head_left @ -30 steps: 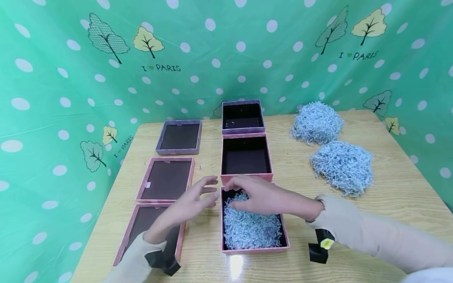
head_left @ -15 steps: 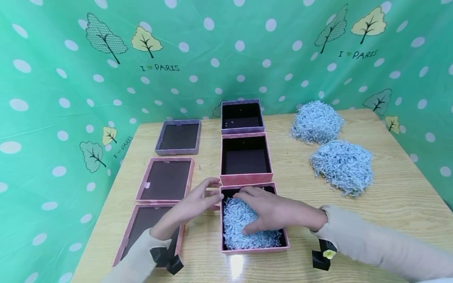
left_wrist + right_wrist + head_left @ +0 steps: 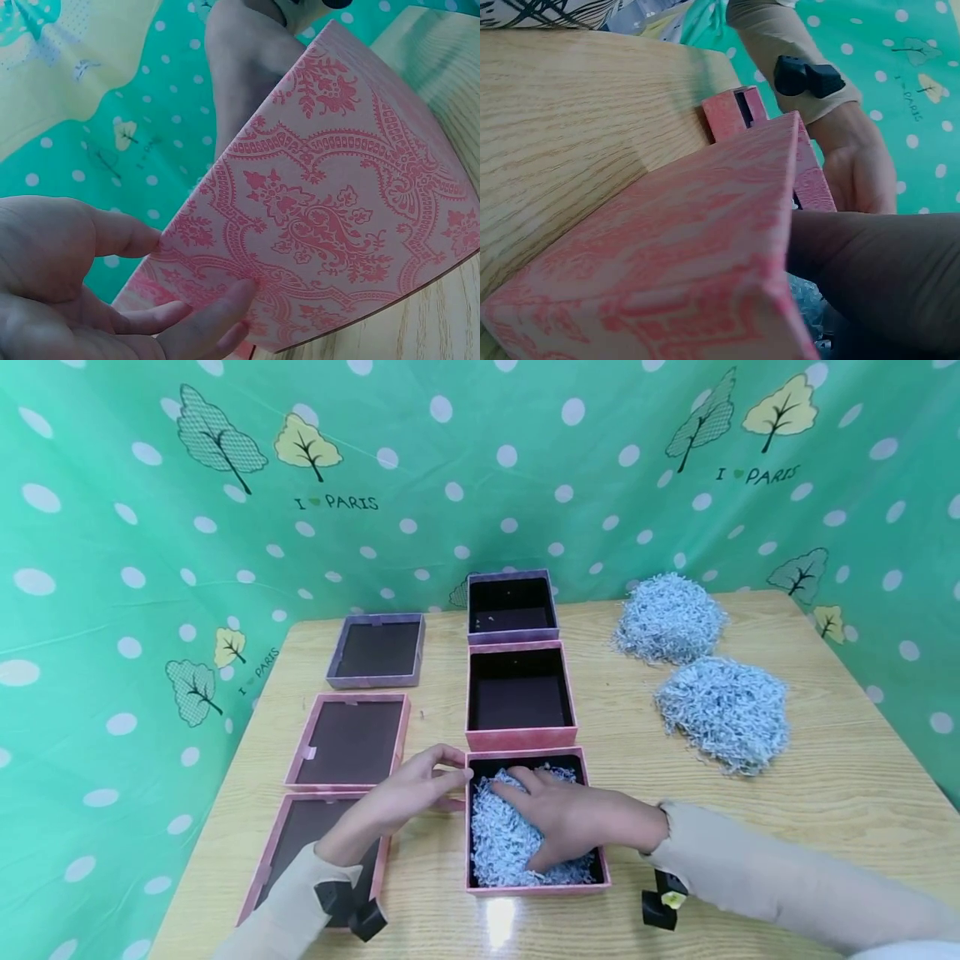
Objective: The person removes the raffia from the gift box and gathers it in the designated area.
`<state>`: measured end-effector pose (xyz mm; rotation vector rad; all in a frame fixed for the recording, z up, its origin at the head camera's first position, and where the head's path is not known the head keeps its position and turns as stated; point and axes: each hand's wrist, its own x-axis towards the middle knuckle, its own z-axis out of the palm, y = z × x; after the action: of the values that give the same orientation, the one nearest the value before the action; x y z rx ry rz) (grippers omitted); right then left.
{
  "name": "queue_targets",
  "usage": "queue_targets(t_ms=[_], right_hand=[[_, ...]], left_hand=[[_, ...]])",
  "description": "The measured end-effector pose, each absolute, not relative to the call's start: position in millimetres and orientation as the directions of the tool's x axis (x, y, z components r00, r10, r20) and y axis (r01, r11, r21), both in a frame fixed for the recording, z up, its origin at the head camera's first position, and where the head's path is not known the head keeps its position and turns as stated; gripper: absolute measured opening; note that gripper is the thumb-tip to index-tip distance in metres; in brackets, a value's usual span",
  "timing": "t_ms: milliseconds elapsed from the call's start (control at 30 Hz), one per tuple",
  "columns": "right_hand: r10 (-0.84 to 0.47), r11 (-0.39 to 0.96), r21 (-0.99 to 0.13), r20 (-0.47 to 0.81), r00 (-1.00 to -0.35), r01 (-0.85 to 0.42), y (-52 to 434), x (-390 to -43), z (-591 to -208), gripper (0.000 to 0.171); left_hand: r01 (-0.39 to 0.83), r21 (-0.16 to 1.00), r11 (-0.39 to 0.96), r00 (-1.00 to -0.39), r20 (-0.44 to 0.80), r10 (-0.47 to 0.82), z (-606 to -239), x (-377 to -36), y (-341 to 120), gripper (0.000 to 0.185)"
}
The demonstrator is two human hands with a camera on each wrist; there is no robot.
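A pink patterned box [image 3: 536,887] stands nearest me, filled with pale blue shredded paper [image 3: 498,843]. My right hand [image 3: 573,818] lies flat inside it, palm down, pressing on the shreds. My left hand [image 3: 405,793] rests with straight fingers against the box's left wall near its far corner. In the left wrist view, the left hand's fingers [image 3: 202,315] touch the patterned wall [image 3: 330,217]. The right wrist view shows the box's outer wall [image 3: 682,247] and the right hand [image 3: 885,277] reaching over the rim.
Behind the filled box stand an empty pink box [image 3: 521,739] and an empty purple box [image 3: 513,633]. Two pink lids [image 3: 348,739] [image 3: 300,835] and a purple lid [image 3: 377,650] lie to the left. Two heaps of blue shreds [image 3: 670,618] [image 3: 723,710] sit at the right.
My right hand slid from the box's far edge toward me and pressed the shreds down. My left hand closed in until its fingers met the box's left wall.
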<state>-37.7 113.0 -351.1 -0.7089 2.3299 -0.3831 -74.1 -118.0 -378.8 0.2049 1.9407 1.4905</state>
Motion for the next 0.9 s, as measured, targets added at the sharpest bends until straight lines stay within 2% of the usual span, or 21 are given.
queue_targets(t_ms=[233, 400, 600, 900], right_hand=[[-0.549, 0.836, -0.344, -0.531, -0.645, -0.427, 102, -38, -362, 0.102], [-0.535, 0.844, -0.3, -0.532, -0.656, -0.444, 100, -39, -366, 0.091], [-0.527, 0.85, -0.327, -0.538, -0.658, -0.413, 100, -40, -369, 0.081], [-0.568, 0.821, -0.389, -0.474, -0.673, -0.418, 104, -41, -364, 0.078]], left_hand=[[-0.273, 0.901, 0.336, -0.753, -0.418, 0.509, -378, -75, -120, 0.047], [-0.276, 0.901, 0.335, -0.749, -0.42, 0.512, -377, -76, -120, 0.047], [-0.312, 0.896, 0.317, -0.743, -0.438, 0.506, -376, -76, -118, 0.046], [-0.312, 0.895, 0.319, -0.74, -0.44, 0.509, -379, -79, -119, 0.044]])
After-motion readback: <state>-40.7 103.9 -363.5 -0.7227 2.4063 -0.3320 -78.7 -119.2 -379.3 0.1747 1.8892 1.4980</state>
